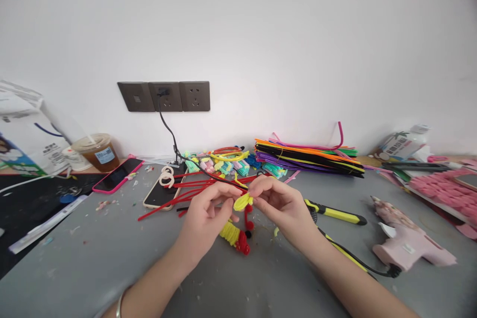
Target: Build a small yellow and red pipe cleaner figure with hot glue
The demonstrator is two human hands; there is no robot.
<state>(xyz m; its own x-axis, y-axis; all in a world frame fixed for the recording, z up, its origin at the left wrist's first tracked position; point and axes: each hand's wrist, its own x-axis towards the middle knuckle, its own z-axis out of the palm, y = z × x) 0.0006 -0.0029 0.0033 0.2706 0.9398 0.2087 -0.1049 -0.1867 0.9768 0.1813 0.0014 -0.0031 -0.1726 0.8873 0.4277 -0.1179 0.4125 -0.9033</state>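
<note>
My left hand (206,216) and my right hand (283,206) meet over the grey table (93,258), both pinching a small yellow pipe-cleaner piece (242,202) between fingertips. A red curled strand (248,216) hangs from it. Just below lies a wound yellow and red pipe-cleaner bundle (234,237) on the table. Several long red pipe cleaners (186,190) lie behind my left hand.
A stack of coloured pipe cleaners (309,155) lies at the back right, small coloured pieces (219,161) beside it. A pink glue gun (406,241) and yellow-handled pliers (335,212) lie right. Two phones (117,175) (160,194), a drink cup (97,151) and wall sockets (164,96) sit left and behind.
</note>
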